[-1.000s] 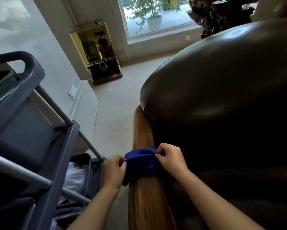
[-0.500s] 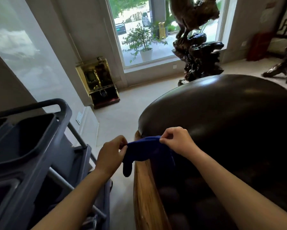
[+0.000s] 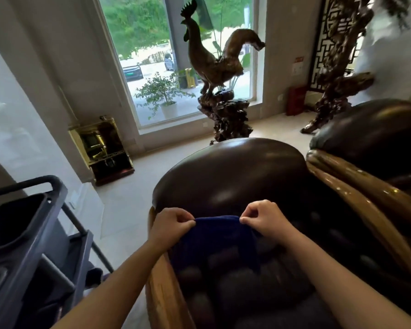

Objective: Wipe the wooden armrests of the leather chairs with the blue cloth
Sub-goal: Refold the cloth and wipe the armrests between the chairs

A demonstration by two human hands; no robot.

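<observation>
Blue cloth [image 3: 217, 236] is pinched at its top edge by both hands: the left hand [image 3: 170, 225] nips one upper corner between thumb and curled fingers, and the right hand [image 3: 265, 218] nips the other the same way. Stretched between them, the cloth's long axis runs left to right, and the rest hangs down toward the camera over the dark tufted seat of the leather chair [image 3: 230, 181]. It is held off the wood, just right of the wooden armrest [image 3: 163, 293], which runs away from the camera along the chair's left side, under the left wrist. A second leather chair [image 3: 375, 138] with its own glossy wooden arm [image 3: 356, 186] stands close on the right. A grey cleaning cart [image 3: 28, 233] crowds the left side beside the armrest. Farther off stand a carved wooden rooster [image 3: 214, 65] before the window [image 3: 152, 43] and a gold cabinet [image 3: 102, 148] against the wall.
</observation>
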